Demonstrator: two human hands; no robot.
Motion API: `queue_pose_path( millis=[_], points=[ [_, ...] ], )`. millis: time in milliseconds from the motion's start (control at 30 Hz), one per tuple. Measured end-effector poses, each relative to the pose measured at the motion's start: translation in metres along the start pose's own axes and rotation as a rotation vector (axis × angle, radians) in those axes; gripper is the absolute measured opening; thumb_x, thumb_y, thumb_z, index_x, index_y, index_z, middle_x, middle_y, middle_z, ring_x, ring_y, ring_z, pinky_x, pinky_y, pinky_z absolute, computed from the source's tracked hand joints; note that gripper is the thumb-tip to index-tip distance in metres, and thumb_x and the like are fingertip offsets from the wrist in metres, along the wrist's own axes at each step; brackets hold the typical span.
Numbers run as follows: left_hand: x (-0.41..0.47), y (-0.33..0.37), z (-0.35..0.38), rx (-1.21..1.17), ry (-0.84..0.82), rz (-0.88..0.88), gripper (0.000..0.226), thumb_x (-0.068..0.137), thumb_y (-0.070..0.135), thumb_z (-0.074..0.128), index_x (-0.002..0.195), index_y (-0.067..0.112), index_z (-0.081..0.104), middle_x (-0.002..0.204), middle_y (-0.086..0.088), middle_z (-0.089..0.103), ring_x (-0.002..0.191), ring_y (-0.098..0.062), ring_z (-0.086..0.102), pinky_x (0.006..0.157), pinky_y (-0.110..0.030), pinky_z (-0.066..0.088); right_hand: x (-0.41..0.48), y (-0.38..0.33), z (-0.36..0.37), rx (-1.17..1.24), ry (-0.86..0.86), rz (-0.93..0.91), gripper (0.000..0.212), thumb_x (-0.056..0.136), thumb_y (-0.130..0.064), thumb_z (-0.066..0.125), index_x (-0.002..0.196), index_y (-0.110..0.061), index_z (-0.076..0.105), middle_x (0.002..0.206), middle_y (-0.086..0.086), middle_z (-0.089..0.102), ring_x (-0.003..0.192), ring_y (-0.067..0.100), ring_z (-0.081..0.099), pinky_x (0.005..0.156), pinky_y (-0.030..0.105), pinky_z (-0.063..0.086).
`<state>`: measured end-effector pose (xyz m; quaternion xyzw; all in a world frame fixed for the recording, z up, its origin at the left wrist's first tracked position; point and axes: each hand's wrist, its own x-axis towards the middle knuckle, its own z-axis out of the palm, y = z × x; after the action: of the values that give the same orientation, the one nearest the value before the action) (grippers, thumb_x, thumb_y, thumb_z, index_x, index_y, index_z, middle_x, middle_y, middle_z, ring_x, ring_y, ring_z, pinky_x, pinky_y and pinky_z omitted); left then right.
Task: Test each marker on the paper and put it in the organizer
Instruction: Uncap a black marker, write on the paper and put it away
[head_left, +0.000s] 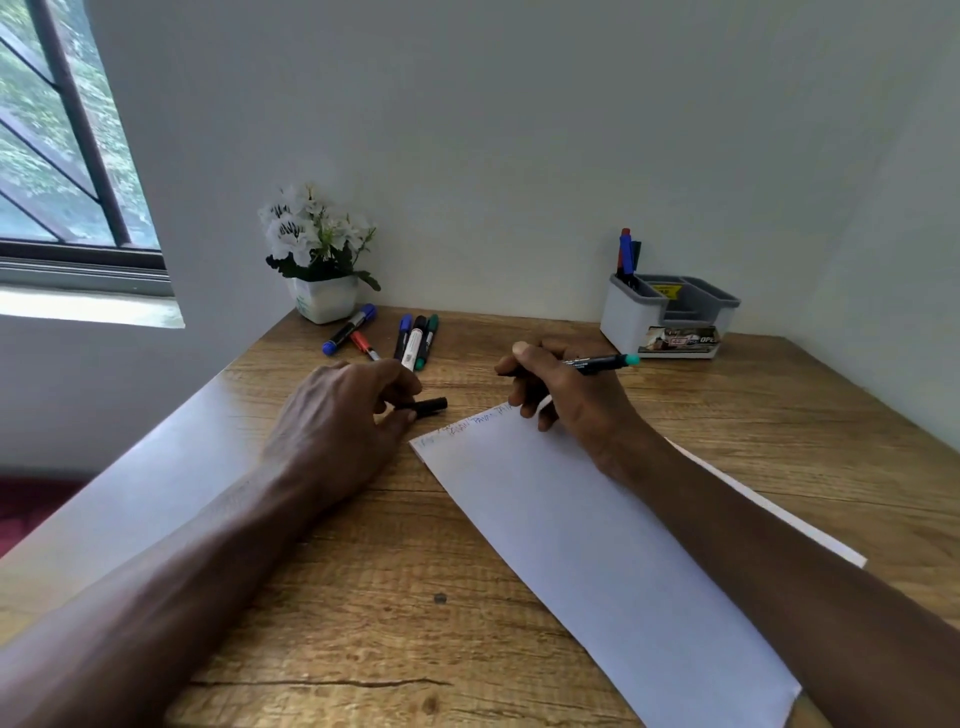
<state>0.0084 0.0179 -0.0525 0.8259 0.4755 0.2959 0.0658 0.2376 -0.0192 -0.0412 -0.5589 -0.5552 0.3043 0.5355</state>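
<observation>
My right hand (566, 395) grips a black marker with a teal end (602, 362) in a writing hold, its tip hidden by my fingers at the far end of the white paper (597, 545). Faint blue scribbles mark that far edge. My left hand (343, 421) rests on the desk left of the paper, pinching a black cap (428, 406). Several loose markers (413, 340) lie behind my left hand, blue, red, white and green ones among them. The grey and white organizer (623, 317) stands at the back right, with a few markers (627, 257) upright in its left slot.
A white pot of white flowers (317, 254) stands in the back left corner of the wooden desk (363, 597). A wall runs behind the desk and a window is at the far left. The desk's left edge runs diagonally beside my left forearm.
</observation>
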Motion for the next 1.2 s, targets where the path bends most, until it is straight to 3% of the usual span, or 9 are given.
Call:
queue_pose_path(
  millis=[167, 300, 433, 633, 867, 1200],
  points=[
    [0.002, -0.008, 0.000, -0.233, 0.115, -0.095, 0.035, 0.088, 0.017, 0.078, 0.117, 0.035, 0.071, 0.103, 0.020, 0.070, 0.098, -0.001, 0.065, 0.084, -0.026, 0.048, -0.004, -0.005, -0.001, 0.104, -0.089, -0.015, 0.018, 0.101, -0.010, 0.054, 0.104, -0.007, 0.072, 0.074, 0.009, 0.070, 0.066, 0.018, 0.062, 0.052, 0.025, 0.049],
    [0.003, -0.015, 0.002, -0.335, 0.128, -0.091, 0.035, 0.090, 0.016, 0.075, 0.115, 0.040, 0.072, 0.107, 0.022, 0.070, 0.102, 0.003, 0.064, 0.084, -0.027, 0.053, -0.005, -0.004, -0.002, 0.213, -0.142, -0.018, 0.011, 0.097, -0.010, 0.059, 0.095, -0.010, 0.070, 0.079, 0.008, 0.072, 0.071, 0.017, 0.065, 0.059, 0.028, 0.050],
    [0.003, -0.015, 0.003, -0.348, 0.111, -0.034, 0.035, 0.090, 0.014, 0.075, 0.112, 0.041, 0.073, 0.107, 0.023, 0.071, 0.102, 0.003, 0.065, 0.081, -0.031, 0.057, -0.006, -0.004, -0.001, 0.294, -0.251, -0.003, 0.019, 0.089, -0.022, 0.058, 0.096, -0.014, 0.075, 0.088, 0.010, 0.076, 0.079, 0.016, 0.068, 0.063, 0.026, 0.052],
    [0.001, -0.013, 0.004, -0.366, 0.090, 0.012, 0.034, 0.090, 0.012, 0.075, 0.108, 0.042, 0.074, 0.103, 0.025, 0.071, 0.098, 0.008, 0.064, 0.071, -0.023, 0.050, -0.009, -0.006, 0.002, 0.253, -0.279, -0.010, 0.023, 0.100, -0.009, 0.052, 0.099, -0.013, 0.075, 0.093, 0.014, 0.078, 0.081, 0.016, 0.069, 0.064, 0.026, 0.052],
    [0.000, -0.010, 0.003, -0.355, 0.069, 0.061, 0.034, 0.091, 0.011, 0.074, 0.111, 0.039, 0.074, 0.104, 0.023, 0.070, 0.100, 0.007, 0.063, 0.065, -0.012, 0.042, -0.010, -0.007, 0.002, 0.221, -0.275, -0.008, 0.014, 0.101, -0.009, 0.054, 0.096, -0.012, 0.067, 0.095, 0.016, 0.078, 0.080, 0.018, 0.068, 0.062, 0.026, 0.052],
    [-0.001, -0.007, 0.000, -0.325, 0.077, 0.101, 0.032, 0.091, 0.012, 0.074, 0.113, 0.036, 0.074, 0.102, 0.024, 0.070, 0.099, 0.006, 0.063, 0.065, -0.010, 0.045, -0.013, -0.009, 0.004, 0.202, -0.276, -0.005, 0.008, 0.098, -0.011, 0.062, 0.092, -0.013, 0.067, 0.094, 0.015, 0.078, 0.081, 0.016, 0.069, 0.064, 0.026, 0.052]
  ],
)
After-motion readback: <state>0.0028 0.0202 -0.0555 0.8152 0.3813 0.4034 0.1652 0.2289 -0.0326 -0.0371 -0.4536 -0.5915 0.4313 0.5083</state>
